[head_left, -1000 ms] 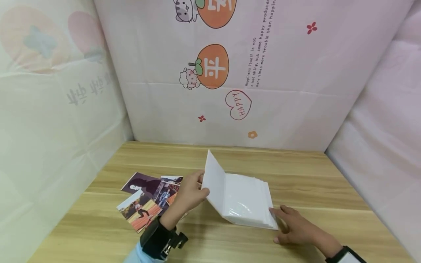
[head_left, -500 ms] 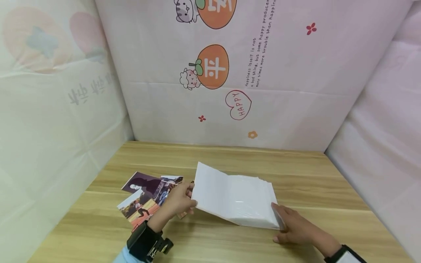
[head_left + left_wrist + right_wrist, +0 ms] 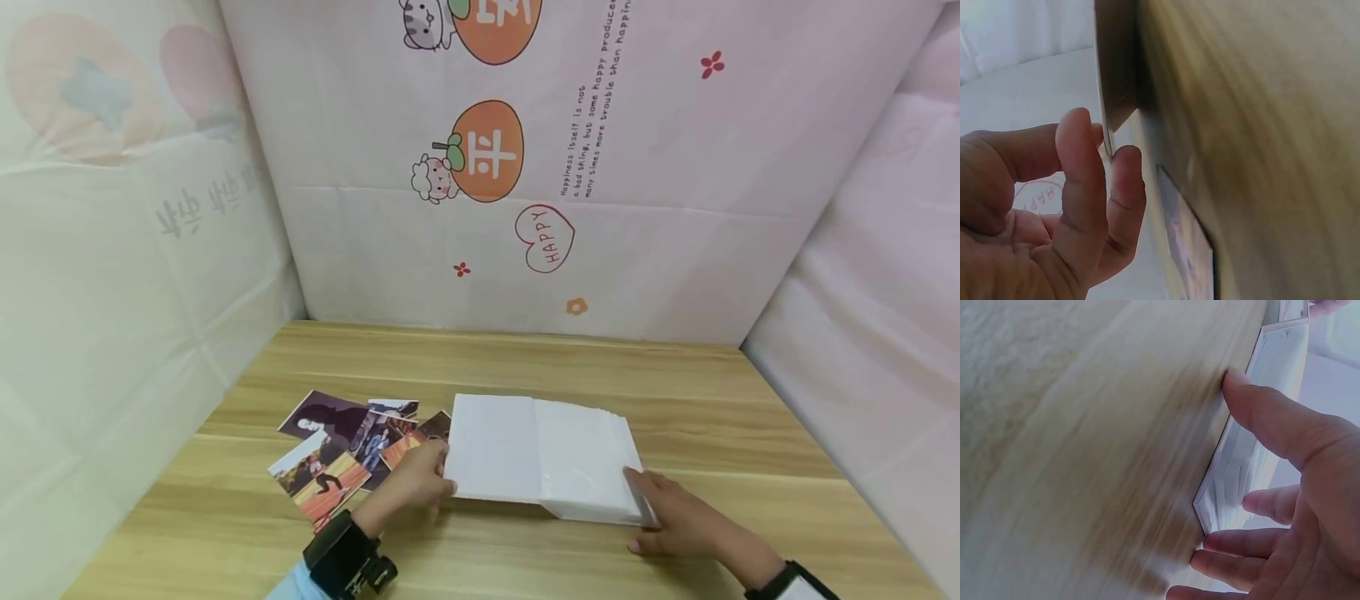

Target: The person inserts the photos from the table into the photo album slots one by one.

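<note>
Head camera: high above, looks forward and down over wooden table (image 3: 675,400) toward printed backdrop (image 3: 525,167); wide view, takes in both hands, white album (image 3: 543,458), photos (image 3: 337,454).

Left wrist camera: very close, rolled sideways, table runs as vertical plane; looks past left hand (image 3: 1054,219) at album cover edge (image 3: 1107,106).

Right wrist camera: very close, also rolled, blurred table fills left side; looks past right hand (image 3: 1291,506) at album page stack (image 3: 1254,444).

Shared: album appears in all three views; each wrist view shares own hand with head view.
</note>
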{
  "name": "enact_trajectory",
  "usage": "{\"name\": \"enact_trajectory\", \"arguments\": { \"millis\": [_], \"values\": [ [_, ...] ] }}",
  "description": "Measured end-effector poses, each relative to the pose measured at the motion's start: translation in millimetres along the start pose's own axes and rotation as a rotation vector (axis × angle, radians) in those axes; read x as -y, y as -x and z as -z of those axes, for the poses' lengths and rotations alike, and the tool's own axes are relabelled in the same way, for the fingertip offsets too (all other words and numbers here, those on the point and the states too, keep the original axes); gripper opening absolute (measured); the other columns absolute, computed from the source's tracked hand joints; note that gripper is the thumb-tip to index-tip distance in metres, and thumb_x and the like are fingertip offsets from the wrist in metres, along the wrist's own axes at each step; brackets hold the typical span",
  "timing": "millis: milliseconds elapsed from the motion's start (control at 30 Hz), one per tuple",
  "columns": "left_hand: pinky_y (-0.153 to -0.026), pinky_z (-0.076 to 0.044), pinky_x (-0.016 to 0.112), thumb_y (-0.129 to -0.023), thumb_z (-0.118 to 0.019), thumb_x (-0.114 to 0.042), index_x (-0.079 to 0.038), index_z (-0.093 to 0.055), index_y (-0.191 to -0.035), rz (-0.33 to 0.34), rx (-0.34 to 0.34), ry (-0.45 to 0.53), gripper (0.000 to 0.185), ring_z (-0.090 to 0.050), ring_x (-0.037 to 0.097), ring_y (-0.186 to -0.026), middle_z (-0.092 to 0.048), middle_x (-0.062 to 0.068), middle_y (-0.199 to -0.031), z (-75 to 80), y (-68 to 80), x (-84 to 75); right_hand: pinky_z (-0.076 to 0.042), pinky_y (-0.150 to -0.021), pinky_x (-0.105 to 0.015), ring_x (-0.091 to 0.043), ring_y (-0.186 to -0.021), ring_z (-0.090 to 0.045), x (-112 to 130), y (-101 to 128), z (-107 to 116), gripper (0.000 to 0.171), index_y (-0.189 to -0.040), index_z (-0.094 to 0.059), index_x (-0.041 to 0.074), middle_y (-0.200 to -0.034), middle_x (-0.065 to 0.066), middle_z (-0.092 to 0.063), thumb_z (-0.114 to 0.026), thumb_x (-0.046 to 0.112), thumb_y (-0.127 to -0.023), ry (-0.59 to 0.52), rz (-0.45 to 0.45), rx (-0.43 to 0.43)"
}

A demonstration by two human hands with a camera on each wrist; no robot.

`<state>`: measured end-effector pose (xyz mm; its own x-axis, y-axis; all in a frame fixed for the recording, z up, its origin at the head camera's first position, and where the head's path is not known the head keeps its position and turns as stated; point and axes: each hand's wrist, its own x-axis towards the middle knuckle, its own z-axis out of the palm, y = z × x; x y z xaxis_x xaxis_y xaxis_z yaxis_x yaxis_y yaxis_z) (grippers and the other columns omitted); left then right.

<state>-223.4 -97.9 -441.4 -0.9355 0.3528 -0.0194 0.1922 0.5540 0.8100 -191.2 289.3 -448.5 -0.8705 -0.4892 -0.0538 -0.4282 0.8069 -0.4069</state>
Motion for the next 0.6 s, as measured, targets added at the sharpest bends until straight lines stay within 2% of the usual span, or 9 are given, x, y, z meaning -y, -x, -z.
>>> {"name": "enact_trajectory", "arguments": {
  "millis": [100, 267, 333, 467, 600],
  "values": [
    [-0.037, -0.043, 0.026, -0.071, -0.066, 0.003, 0.000, -0.047, -0.079, 0.015, 0.005, -0.063, 0.021, -0.052, 0.013, -0.035, -0.048, 0.005, -0.061, -6.4, -1.0, 3.1, -0.036, -0.085, -0.062, -0.053, -0.110, -0.041, 0.5, 1.2, 0.2, 0.093, -0.136, -0.035, -0.009, -0.125, -0.039, -0.039, -0.077, 0.043, -0.071, -0.007, -0.005, 0.005],
    [-0.037, -0.043, 0.025, -0.072, -0.066, 0.001, -0.001, -0.048, -0.077, 0.039, -0.003, -0.179, 0.019, -0.051, 0.012, -0.036, -0.049, 0.007, -0.063, -12.8, 0.3, 0.8, -0.037, -0.084, -0.062, -0.052, -0.110, -0.042, 0.5, 1.5, -0.6, 0.092, -0.136, -0.035, -0.009, -0.124, -0.038, -0.040, -0.077, 0.042, -0.071, -0.007, -0.002, -0.002],
    [-0.042, -0.043, 0.024, -0.070, -0.064, 0.002, -0.002, -0.048, -0.072, 0.016, -0.003, -0.265, 0.017, -0.051, 0.012, -0.041, -0.049, 0.006, -0.065, -14.0, 0.5, -2.1, -0.036, -0.085, -0.062, -0.052, -0.110, -0.042, 0.3, 1.4, -1.1, 0.092, -0.136, -0.035, -0.008, -0.125, -0.038, -0.039, -0.077, 0.041, -0.071, -0.007, -0.001, -0.003],
    [-0.061, -0.044, 0.028, -0.062, -0.065, 0.003, -0.004, -0.048, -0.062, -0.058, -0.009, -0.453, 0.018, -0.050, 0.020, -0.060, -0.048, 0.005, -0.065, -16.5, -1.3, -5.3, -0.037, -0.085, -0.062, -0.052, -0.110, -0.041, 0.2, 1.5, -1.2, 0.091, -0.136, -0.035, -0.008, -0.125, -0.039, -0.039, -0.077, 0.041, -0.072, -0.005, 0.001, -0.005],
    [-0.068, -0.044, 0.032, -0.059, -0.067, 0.001, -0.006, -0.047, -0.061, -0.086, -0.026, -0.517, 0.021, -0.048, 0.021, -0.069, -0.047, 0.004, -0.067, -18.3, -2.3, -4.3, -0.037, -0.084, -0.062, -0.052, -0.110, -0.041, 1.8, 1.5, -0.4, 0.091, -0.136, -0.035, -0.008, -0.124, -0.039, -0.039, -0.077, 0.041, -0.071, -0.004, -0.004, -0.005]
  ]
}}
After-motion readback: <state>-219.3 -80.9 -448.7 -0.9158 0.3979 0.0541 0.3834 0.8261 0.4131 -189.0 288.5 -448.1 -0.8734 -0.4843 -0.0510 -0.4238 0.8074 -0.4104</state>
